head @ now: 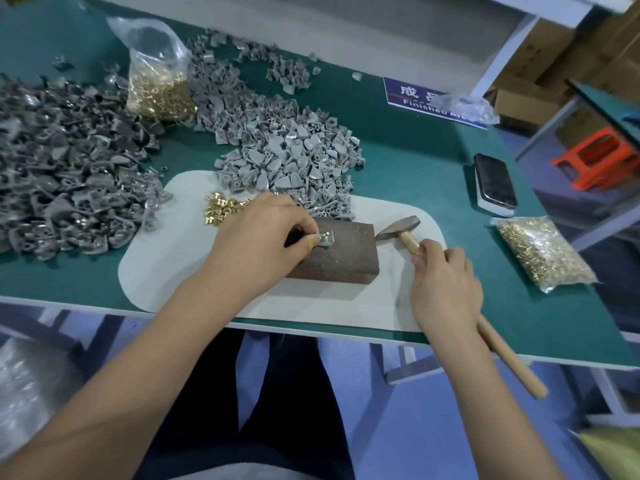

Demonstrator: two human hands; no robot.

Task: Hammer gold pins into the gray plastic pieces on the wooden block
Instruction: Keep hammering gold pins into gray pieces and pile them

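Head view, looking down on a green bench, shows the person seated with both bare forearms reaching in from the bottom of the frame. Just below the centre, the left hand (263, 233) pinches a gray plastic piece (326, 239) against the top of the wooden block (341, 252), with a gold pin (325, 234) standing in it between the fingertips. To the right, the right hand (445, 282) is wrapped around the wooden handle of the hammer (398, 227), whose metal head lies low beside the block's right edge, apart from the pin. The step in hand looks like seating and steadying the pin before a blow. The next move probably calls for lifting the hammer over the block and striking squarely on the pin head, with the left fingers kept clear since they sit right at the target. A small heap of loose pins (221, 209) lies left of the block on the white mat (166, 265), and a pile of unworked pieces (287, 157) sits at centre frame, above it. A bag of pins (160, 88) stands at upper left.
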